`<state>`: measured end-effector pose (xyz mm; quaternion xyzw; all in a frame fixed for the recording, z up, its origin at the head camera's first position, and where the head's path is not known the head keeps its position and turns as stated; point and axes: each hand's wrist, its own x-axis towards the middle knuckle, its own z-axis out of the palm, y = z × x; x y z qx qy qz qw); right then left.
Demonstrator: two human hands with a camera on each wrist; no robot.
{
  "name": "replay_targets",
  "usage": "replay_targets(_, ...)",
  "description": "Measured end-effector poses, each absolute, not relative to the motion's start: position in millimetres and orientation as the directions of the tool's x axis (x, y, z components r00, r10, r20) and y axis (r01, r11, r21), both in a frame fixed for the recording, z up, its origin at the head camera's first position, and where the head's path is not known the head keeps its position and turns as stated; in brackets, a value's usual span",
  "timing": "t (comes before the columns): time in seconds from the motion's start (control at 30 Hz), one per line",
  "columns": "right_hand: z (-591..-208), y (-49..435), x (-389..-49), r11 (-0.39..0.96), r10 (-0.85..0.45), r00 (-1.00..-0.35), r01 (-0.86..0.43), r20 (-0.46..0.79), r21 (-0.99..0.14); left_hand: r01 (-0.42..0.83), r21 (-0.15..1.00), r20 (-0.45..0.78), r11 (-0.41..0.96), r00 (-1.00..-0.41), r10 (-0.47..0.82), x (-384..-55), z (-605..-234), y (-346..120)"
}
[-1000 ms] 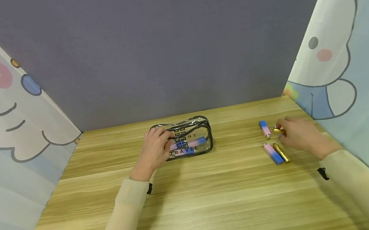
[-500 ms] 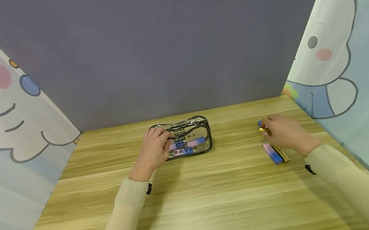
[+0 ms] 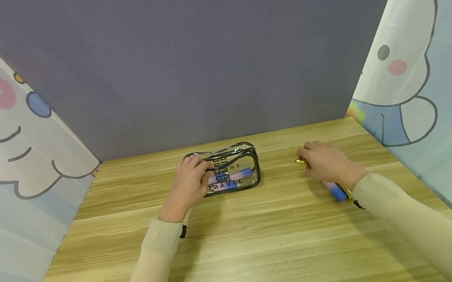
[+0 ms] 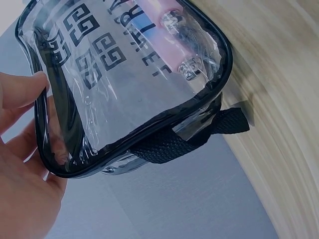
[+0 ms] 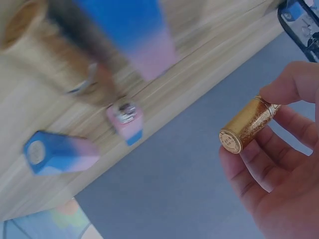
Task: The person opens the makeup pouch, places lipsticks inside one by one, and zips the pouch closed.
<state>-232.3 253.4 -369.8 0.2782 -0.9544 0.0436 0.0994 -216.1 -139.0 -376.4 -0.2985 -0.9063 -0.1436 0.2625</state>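
Observation:
My left hand point(image 3: 188, 178) grips the top edge of a clear travel pouch point(image 3: 250, 162) with black piping, thumb on one side in the left wrist view. Pink-and-blue lipsticks point(image 4: 172, 50) lie inside the pouch, seen through its wall. To the right, my right hand point(image 3: 326, 161) holds a gold lipstick tube point(image 5: 249, 124) between thumb and fingers, raised above the table. Beneath that hand a pink-and-blue lipstick point(image 3: 335, 191) and another gold tube point(image 3: 347, 192) lie side by side, partly covered in the head view.
Two more pink-and-blue lipsticks, a lying one point(image 5: 125, 119) and one showing its blue end point(image 5: 62, 153), appear on the wooden table point(image 3: 241, 261) in the right wrist view. A grey panel point(image 3: 208, 68) stands behind; printed curtains point(image 3: 420, 65) flank both sides.
My right hand has moved left toward the pouch, carrying the gold lipstick tube away from the others on the table. The left hand and pouch have stayed in place.

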Motion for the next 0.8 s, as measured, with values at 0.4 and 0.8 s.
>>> replay_targets(0.4,-367,221,-238,0.817,-0.554,-0.8,-0.575,0.229,-0.034,0.621,0.097,0.577,0.778,-0.672,0.465,-214,-376,-139)
replay_targets(0.8,-354,198,-243,0.804,-0.563,-0.789,-0.591,0.244,-0.057,0.627,0.099,0.578,0.772,-0.668,0.469,-215,-375,-139)
